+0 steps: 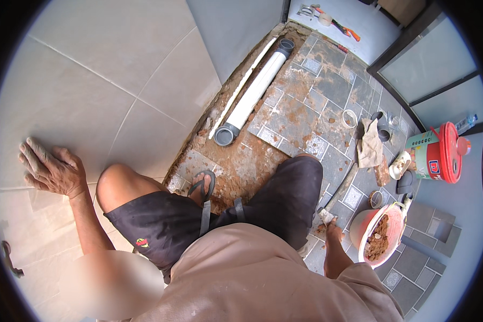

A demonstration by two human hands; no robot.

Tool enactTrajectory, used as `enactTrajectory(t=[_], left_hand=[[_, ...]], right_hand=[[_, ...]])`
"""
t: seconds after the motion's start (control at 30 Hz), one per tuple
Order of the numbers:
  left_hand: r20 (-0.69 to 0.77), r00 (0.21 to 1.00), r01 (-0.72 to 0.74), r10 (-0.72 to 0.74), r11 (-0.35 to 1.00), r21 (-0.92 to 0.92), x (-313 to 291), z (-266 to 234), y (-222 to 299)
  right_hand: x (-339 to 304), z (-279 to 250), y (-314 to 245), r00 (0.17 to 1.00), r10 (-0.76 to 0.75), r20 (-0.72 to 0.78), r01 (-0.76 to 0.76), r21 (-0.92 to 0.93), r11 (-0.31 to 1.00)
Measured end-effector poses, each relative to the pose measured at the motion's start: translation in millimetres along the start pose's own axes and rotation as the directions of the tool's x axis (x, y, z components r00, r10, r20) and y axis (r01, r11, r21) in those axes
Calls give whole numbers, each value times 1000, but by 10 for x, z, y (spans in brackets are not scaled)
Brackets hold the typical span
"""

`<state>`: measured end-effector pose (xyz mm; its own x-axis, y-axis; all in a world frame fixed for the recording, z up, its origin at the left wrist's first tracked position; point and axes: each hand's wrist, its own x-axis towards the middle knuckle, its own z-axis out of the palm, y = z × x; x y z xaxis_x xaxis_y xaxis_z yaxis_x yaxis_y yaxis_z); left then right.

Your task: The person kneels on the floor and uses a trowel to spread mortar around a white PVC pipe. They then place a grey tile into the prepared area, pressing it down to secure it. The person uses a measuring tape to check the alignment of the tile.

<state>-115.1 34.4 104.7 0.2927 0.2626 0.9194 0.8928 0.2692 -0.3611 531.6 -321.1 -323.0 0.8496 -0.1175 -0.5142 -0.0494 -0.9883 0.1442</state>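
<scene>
My left hand (51, 169) lies against the beige tiled wall (91, 91), its dusty fingers spread and nothing in them. Low on the right, my right hand (334, 232) reaches down to the floor at the pale head of a hammer-like tool (342, 190) with a wooden handle. Its fingers are small and partly hidden, so whether they grip the head is unclear. Ahead of my knees, a white pipe (257, 88) with grey end fittings lies in a dug channel along the wall. A thin white strip (244, 88) runs beside it.
Beside my right hand stands a pink-white bucket (359, 231) holding brown soil. Farther right are a red-lidded tub (449, 153), a torn paper piece (369, 144) and grey pipe fittings (382, 126). Dirt covers the grey floor tiles (333, 86). Orange-handled tools (346, 29) lie at the back.
</scene>
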Motion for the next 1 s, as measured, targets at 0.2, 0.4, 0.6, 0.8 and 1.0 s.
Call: enactTrajectory(t=[0.2,0.4,0.6,0.8,1.0], left_hand=[[20,1000,10,-11,997,76,7,-30,-31],[-12,1000,-3,4,1000,26,49,-87,11],[-2,1000,16,-16,1000,-8,3,-48,52],[32,999,34,-33,999,-28,-121,-42,172],[33,999,2,-1,1000,-26,-101,-37,115]], right_hand=[[-161,-159,-82,995,3,98,-5,22,1000],[-75,-65,-67,996,-9,92,10,-3,1000],[298,40,20,989,-88,119,104,-128,986],[140,37,-19,998,-34,59,38,-77,996],[-181,-3,-87,997,-68,37,72,-115,991]])
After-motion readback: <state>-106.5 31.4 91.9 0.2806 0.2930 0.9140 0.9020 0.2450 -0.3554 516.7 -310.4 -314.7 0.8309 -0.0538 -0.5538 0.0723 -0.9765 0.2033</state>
